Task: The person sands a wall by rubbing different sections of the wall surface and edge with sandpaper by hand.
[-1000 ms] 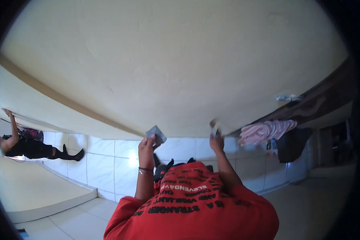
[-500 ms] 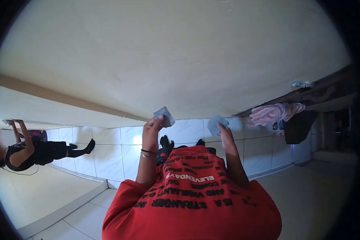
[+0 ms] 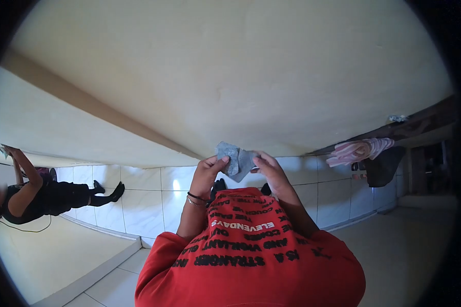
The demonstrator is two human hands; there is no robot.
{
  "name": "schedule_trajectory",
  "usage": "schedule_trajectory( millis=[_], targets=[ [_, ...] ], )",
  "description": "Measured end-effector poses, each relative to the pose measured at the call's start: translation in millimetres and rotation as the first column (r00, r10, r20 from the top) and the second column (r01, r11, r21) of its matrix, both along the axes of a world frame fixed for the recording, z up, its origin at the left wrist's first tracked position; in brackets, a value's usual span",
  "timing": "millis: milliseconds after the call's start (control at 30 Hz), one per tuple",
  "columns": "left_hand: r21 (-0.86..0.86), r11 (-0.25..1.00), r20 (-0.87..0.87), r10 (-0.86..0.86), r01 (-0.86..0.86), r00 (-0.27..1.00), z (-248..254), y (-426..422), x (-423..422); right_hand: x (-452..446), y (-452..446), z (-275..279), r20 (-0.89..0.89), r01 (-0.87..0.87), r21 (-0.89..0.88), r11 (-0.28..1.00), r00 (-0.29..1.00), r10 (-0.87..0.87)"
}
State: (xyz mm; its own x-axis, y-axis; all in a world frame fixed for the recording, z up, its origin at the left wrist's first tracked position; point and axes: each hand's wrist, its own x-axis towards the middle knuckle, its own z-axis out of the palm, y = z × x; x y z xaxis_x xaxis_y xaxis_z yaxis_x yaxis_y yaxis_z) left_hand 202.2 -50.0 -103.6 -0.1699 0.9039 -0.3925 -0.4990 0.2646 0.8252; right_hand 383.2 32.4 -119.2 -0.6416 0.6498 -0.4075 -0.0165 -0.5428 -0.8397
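Note:
In front of my chest, close to the wall, my left hand (image 3: 208, 170) is closed on a dusty grey piece of sandpaper (image 3: 230, 152), thumb on its face. My right hand (image 3: 271, 170) pinches a second, smoother-looking grey piece of sandpaper (image 3: 247, 162) between thumb and fingers. The left piece overlaps the right one, and their edges look to be touching. Fingers behind both pieces are partly hidden.
A pale wall (image 3: 271, 77) with a beige corner edge (image 3: 102, 110) rises in front of me. Another person (image 3: 46, 199) works at the wall on the left. A striped pink cloth (image 3: 361, 150) and a dark cloth (image 3: 386, 166) hang at right. White tiles (image 3: 138, 197) cover the floor.
My hands have come together from apart, so the two sandpaper pieces now overlap. The view has shifted slightly, and the other person's arms have moved a little.

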Motion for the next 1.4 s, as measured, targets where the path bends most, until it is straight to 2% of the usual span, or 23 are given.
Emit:
schedule_trajectory(
  millis=[67,133,200,267,333,400,433,467,533,600,700,733,800,867,967,1033,1067,1100,1133,1200,1233,1333,1400],
  targets=[
    [-0.033,0.999,-0.188,-0.044,0.039,0.981,1.5,-6.3,-13.5,-18.4,-6.9,3.7,0.052,0.109,0.112,0.988,0.992,-0.116],
    [-0.025,0.999,-0.207,-0.051,0.047,0.977,2.5,-7.7,-20.8,-37.1,-15.5,4.1,0.192,0.091,0.586,0.805,0.95,-0.247],
    [-0.005,0.978,-0.298,-0.201,0.209,0.933,-10.4,-11.9,-30.2,-49.2,-25.5,6.8,0.231,0.011,0.637,0.77,0.951,-0.204],
    [0.036,0.975,-0.438,-0.182,0.22,0.88,-14.0,-13.3,-32.4,-57.4,-33.1,7.3,0.219,-0.086,0.837,0.541,0.958,-0.187],
    [0.06,0.976,-0.47,-0.158,0.21,0.868,-17.2,-14.6,-35.4,-55.2,-32.6,8.3,0.247,-0.073,0.825,0.56,0.938,-0.242],
    [0.035,0.966,-0.443,-0.214,0.255,0.871,-15.8,-18.1,-36.8,-45.1,-29.8,5.1,0.288,-0.163,0.87,0.466,0.934,-0.21],
    [0.006,0.961,-0.424,-0.249,0.277,0.871,-14.2,-16.1,-37.5,-44.4,-32.3,10.4,0.292,-0.13,0.765,0.631,0.943,-0.16],
    [0.005,0.954,-0.426,-0.268,0.298,0.864,-14.5,-16.2,-37.0,-42.5,-33.1,9.7,0.29,-0.114,0.765,0.634,0.94,-0.18],
    [-0.022,0.943,-0.528,-0.293,0.332,0.797,-14.4,-17.0,-37.3,-40.1,-33.9,6.8,0.345,-0.247,0.657,0.712,0.938,0.007],
    [-0.026,0.94,-0.548,-0.298,0.34,0.782,-20.6,-15.5,-37.6,-44.9,-37.1,1.0,0.309,-0.211,0.747,0.631,0.95,-0.048],
    [-0.095,0.931,-0.535,-0.346,0.352,0.771,-16.3,-8.1,-35.4,-45.8,-30.5,12.5,0.36,-0.298,0.616,0.729,0.93,0.076],
    [-0.093,0.922,-0.544,-0.363,0.376,0.757,-15.7,-2.3,-33.4,-44.3,-26.9,9.0,0.353,-0.274,0.622,0.733,0.934,0.05],
    [-0.02,0.915,-0.723,-0.291,0.402,0.626,-7.6,3.8,-24.8,-37.7,-23.4,-1.2,0.357,-0.265,0.737,0.622,0.934,-0.025],
    [-0.031,0.897,-0.736,-0.319,0.44,0.598,0.8,15.6,-8.8,-20.7,-16.9,-1.9,0.368,-0.247,0.711,0.658,0.929,-0.049],
    [0.039,0.919,-0.81,-0.202,0.393,0.551,-13.0,40.1,20.6,25.5,-1.5,-9.2,0.395,-0.202,0.748,0.632,0.901,-0.18],
    [0.048,0.925,-0.793,-0.194,0.378,0.577,-26.4,57.2,40.9,68.7,3.2,-13.8,0.444,-0.063,0.651,0.756,0.84,-0.312],
    [0.033,0.94,-0.776,-0.191,0.341,0.602,-32.5,66.2,50.7,91.1,9.2,-21.2,0.442,-0.049,0.651,0.758,0.835,-0.326],
    [0.094,0.924,-0.719,-0.195,0.372,0.667,-38.0,75.6,60.7,113.6,12.5,-31.6,0.294,0.241,0.381,0.893,0.884,-0.364],
    [0.086,0.92,-0.72,-0.207,0.382,0.662,-23.9,84.9,78.8,135.0,16.2,-32.9,0.154,0.45,0.024,0.893,0.881,-0.448],
    [0.079,0.941,-0.699,-0.183,0.329,0.691,1.4,99.6,112.6,178.7,18.3,-28.9,0.1,0.624,-0.158,0.765,0.781,-0.617],
    [0.007,0.922,-0.758,-0.248,0.387,0.603,-0.7,107.1,120.5,199.0,22.1,-35.2,0.084,0.675,-0.217,0.705,0.733,-0.675],
    [0.073,0.889,-0.842,-0.188,0.452,0.505,-2.6,132.5,163.2,249.8,30.4,-61.3,-0.039,0.787,-0.231,0.572,0.58,-0.814],
    [0.001,0.897,-0.849,-0.233,0.442,0.474,2.4,142.8,185.5,271.7,37.8,-60.4,0.014,0.841,-0.211,0.499,0.513,-0.858]
  ],
)
